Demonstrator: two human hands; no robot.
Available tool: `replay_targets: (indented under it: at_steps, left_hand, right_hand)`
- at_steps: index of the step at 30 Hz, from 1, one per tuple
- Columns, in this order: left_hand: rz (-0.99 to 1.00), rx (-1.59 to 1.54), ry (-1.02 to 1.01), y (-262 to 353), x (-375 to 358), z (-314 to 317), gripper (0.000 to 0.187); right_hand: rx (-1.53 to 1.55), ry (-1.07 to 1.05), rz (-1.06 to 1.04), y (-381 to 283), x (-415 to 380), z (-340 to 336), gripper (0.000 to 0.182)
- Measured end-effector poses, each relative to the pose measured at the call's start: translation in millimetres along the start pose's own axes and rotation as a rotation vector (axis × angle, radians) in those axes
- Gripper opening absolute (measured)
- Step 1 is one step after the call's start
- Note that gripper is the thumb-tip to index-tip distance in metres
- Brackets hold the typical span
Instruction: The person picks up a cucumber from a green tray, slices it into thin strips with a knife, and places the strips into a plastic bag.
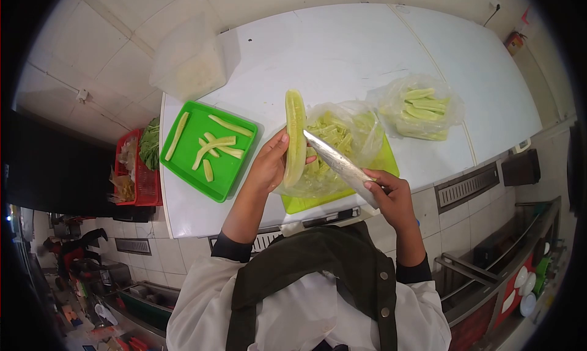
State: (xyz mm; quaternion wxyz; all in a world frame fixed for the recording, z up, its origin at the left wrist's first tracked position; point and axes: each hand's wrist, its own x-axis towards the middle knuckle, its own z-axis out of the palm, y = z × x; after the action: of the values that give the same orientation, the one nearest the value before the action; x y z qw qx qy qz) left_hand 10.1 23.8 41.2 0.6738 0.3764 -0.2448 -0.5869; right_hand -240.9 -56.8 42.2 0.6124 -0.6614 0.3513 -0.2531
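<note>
A halved, pale green cucumber [295,137] stands lengthwise in my left hand [269,161], its seeded cut face showing. My right hand [389,195] grips the handle end of a knife [342,166], whose tip is at the cucumber's right edge. Beneath both lies an open plastic bag [364,128] with cut pale green pieces [329,144] in it, on a lime green board [386,161]. To the left, a green tray [194,181] holds several cucumber strips [214,151]. On the right sits another clear bag [449,109] of peeled pieces.
The white table [342,45] carries a translucent container [189,60] at its back left. Beside its left edge is a red crate [147,186] with leafy greens [150,144]. A person [70,250] is far off at lower left. Metal racks [483,277] stand at lower right.
</note>
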Motion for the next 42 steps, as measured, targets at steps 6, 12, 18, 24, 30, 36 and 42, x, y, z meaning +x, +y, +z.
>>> replay_targets:
  at_steps: [6,12,18,24,30,36,42]
  left_hand:
    - [-0.002,0.044,-0.009,-2,2,-4,0.047]
    - [0.021,0.085,-0.001,0,4,5,0.048]
    - [0.044,0.109,0.039,-2,6,12,0.048]
    - [0.048,0.151,0.022,-1,8,9,0.043]
    - [0.081,0.106,0.055,-2,12,8,0.041]
    - [0.033,0.045,0.127,-3,16,7,0.036]
    - [-0.009,-0.010,0.171,4,18,7,0.032]
  right_hand:
    - [0.056,-0.006,0.016,4,-2,2,0.027]
    - [0.015,0.009,-0.013,4,-2,3,0.026]
    - [0.048,0.025,-0.033,11,-3,6,0.024]
    - [0.026,0.033,-0.060,16,-2,11,0.023]
    - [-0.142,0.093,-0.151,16,-3,13,0.021]
    - [-0.206,0.043,-0.074,8,-9,8,0.021]
    - [-0.377,0.061,-0.117,5,-14,10,0.021]
